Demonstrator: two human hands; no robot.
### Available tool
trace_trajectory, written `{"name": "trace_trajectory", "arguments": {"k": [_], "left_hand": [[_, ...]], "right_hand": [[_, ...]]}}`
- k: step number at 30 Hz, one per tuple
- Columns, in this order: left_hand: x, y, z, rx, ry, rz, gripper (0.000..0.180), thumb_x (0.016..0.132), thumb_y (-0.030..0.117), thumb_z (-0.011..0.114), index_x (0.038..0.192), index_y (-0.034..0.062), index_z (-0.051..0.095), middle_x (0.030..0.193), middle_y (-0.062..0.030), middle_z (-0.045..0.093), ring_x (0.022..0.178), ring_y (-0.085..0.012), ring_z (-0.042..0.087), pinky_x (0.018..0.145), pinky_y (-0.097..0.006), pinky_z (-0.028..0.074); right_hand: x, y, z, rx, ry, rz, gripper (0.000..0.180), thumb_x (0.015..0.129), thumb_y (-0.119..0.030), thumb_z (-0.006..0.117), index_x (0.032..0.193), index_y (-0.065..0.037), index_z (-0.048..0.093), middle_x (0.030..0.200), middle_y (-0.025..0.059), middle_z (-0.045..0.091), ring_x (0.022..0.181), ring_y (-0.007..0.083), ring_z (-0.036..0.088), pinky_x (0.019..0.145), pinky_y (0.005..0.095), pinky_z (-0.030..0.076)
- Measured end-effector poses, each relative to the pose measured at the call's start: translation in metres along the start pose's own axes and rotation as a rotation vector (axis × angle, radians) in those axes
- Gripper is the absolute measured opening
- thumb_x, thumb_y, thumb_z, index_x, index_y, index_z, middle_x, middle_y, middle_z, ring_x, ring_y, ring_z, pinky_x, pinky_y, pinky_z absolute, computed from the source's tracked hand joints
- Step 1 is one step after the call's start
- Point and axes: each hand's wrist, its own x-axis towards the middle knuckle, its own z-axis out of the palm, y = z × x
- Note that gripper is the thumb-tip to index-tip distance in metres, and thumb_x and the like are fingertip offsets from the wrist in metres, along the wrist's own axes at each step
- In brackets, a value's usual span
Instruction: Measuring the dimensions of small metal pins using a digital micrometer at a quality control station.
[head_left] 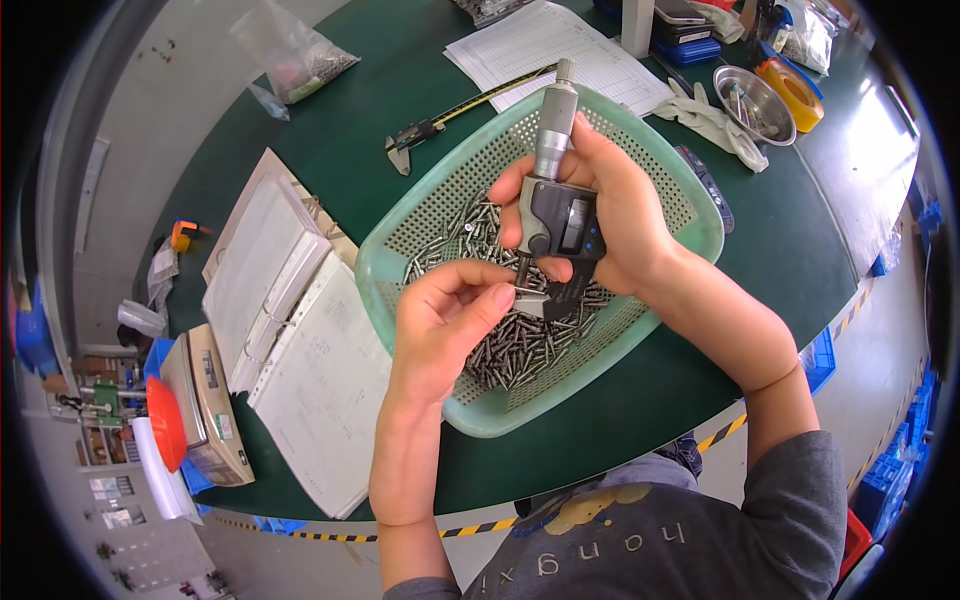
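The right hand [630,205] holds a digital micrometer [546,210] firmly, with the fingers wrapped around its body, and the tool stands nearly upright, its knob toward the top and its frame toward the bottom. The left hand [440,315] is closed in a pinch: thumb and forefinger grasp a small metal piece [527,291] at the open part of the micrometer's frame. I cannot tell if this piece touches both measuring faces, because it is very small. Both hands are above a light green basket [374,262], in which many metal pins [520,355] lie in a loose heap. The basket rests on a dark green table [620,400]. Beyond its upper left side lies a caliper [437,124], partly over printed sheets [540,45]. To the left is an opened binder [325,375], and farther left a scale [208,405]. White gloves [712,125] lie at the upper right, beside a metal bowl [765,95].
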Motion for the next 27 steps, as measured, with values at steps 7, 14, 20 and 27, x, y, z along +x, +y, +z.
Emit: {"name": "trace_trajectory", "arguments": {"k": [7, 14, 20, 27], "left_hand": [[0.001, -0.004, -0.001, -0.039, 0.003, 0.007, 0.018, 0.078, 0.003, 0.063, 0.094, -0.0035, 0.060, 0.084, -0.0049, 0.060, 0.074, -0.0075, 0.054, 0.065, -0.019, 0.043], [0.002, 0.007, -0.008, 0.095, 0.012, 0.049, 0.015, 0.079, 0.005, 0.062, 0.090, -0.0035, 0.060, 0.084, -0.0051, 0.060, 0.078, -0.0109, 0.055, 0.070, -0.024, 0.044], [0.009, 0.007, -0.034, 1.246, 0.369, 0.357, 0.010, 0.069, 0.004, 0.062, 0.079, 0.0023, 0.061, 0.081, -0.0092, 0.058, 0.080, -0.0255, 0.056, 0.071, -0.033, 0.043], [0.007, -0.010, -0.027, 1.621, 0.281, 0.306, 0.007, 0.065, 0.006, 0.065, 0.071, 0.0047, 0.064, 0.071, -0.0069, 0.052, 0.077, -0.0248, 0.051, 0.069, -0.036, 0.039]], "right_hand": [[-0.002, -0.003, 0.003, -0.008, 0.040, 0.016, 0.064, 0.086, -0.057, 0.024, 0.083, -0.002, 0.056, 0.066, 0.0139, 0.058, 0.045, 0.0142, 0.048, 0.036, 0.0222, 0.037], [-0.001, -0.003, 0.003, -0.019, 0.045, 0.015, 0.063, 0.086, -0.058, 0.027, 0.082, -0.002, 0.056, 0.066, 0.0129, 0.058, 0.046, 0.0136, 0.049, 0.035, 0.0224, 0.036], [0.000, 0.000, 0.002, -0.066, 0.045, -0.037, 0.061, 0.089, -0.051, 0.023, 0.083, 0.000, 0.056, 0.064, 0.0113, 0.058, 0.042, 0.0130, 0.046, 0.039, 0.0240, 0.037], [0.000, 0.000, 0.001, -0.066, 0.062, 0.000, 0.064, 0.090, -0.049, 0.017, 0.086, 0.001, 0.056, 0.066, 0.0124, 0.059, 0.043, 0.0129, 0.046, 0.040, 0.0226, 0.038]]}}
